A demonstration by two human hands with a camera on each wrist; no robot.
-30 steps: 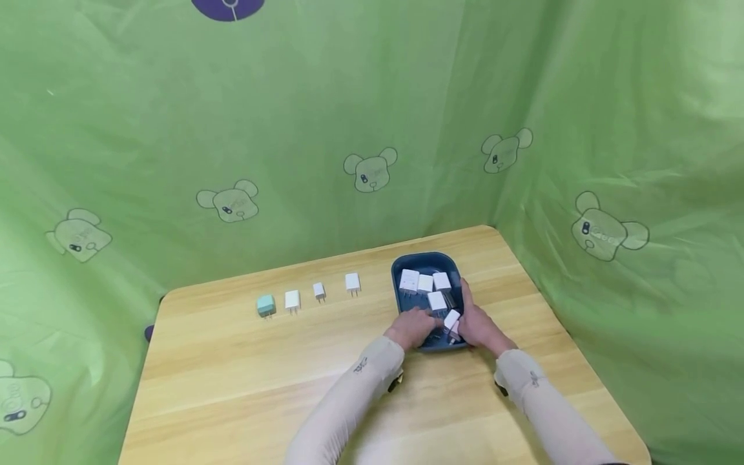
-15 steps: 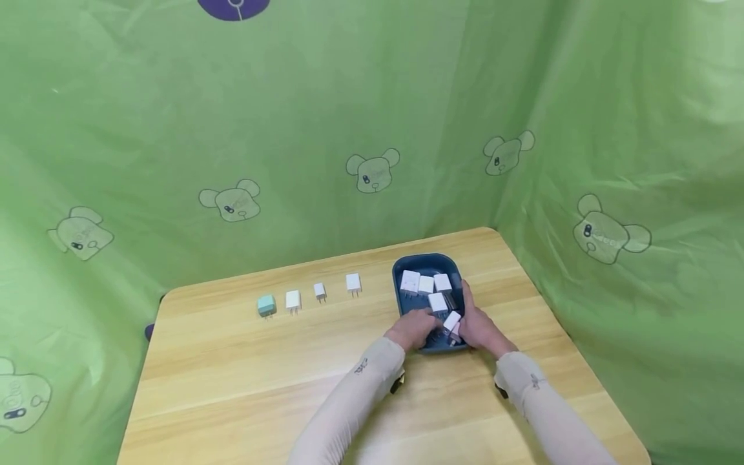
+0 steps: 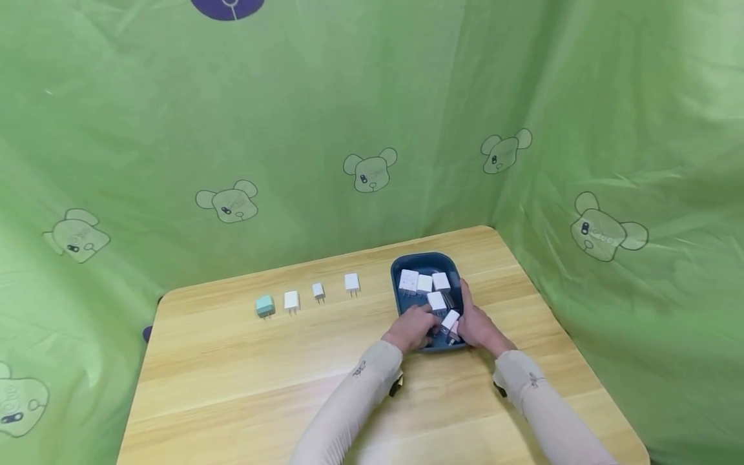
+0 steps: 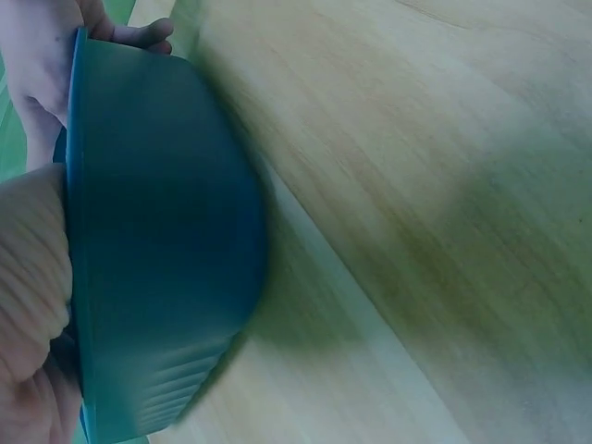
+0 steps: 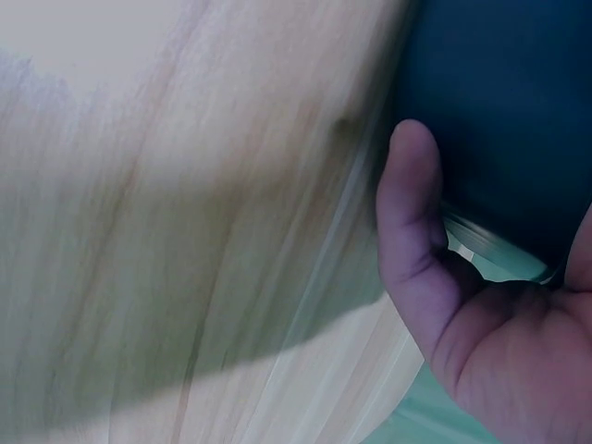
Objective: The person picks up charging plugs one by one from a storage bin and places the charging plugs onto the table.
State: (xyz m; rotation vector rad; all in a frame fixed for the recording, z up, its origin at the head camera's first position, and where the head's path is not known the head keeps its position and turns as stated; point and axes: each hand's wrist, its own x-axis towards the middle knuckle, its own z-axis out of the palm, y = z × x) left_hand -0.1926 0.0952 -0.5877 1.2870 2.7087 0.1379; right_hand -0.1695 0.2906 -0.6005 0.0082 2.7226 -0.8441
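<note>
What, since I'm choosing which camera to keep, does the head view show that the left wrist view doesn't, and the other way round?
Only the head view: the chargers inside the tray, the teal charger and three white chargers in a row on the table, the sleeves, and the bear faces printed on the curtain.
Only the left wrist view: the ridges on the tray's outer wall, seen side-on.
Both: the tray, table, green curtain, left hand and right hand.
</note>
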